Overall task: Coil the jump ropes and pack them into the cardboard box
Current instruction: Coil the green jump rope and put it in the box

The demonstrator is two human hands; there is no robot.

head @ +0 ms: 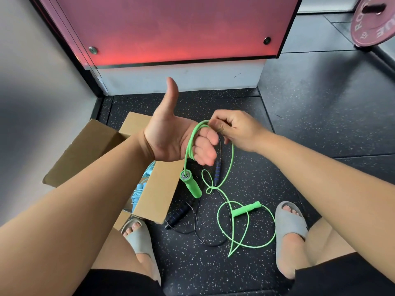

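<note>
The dark speckled floor (320, 124) fills most of my view. The open cardboard box (89, 150) sits on it to the left, partly under my left forearm. My left hand (171, 137) is raised over the box's right edge, thumb up, its fingers curled with the green jump rope (188, 149) looped around them. Just right of it, my right hand (237, 129) pinches the top of that loop. One green handle (191, 185) dangles below my left hand. The other handle (246, 209) and the loose cord lie on the floor between my feet. A black jump rope (178, 214) lies on the floor beside the box, and a blue rope (139, 193) is inside it.
</note>
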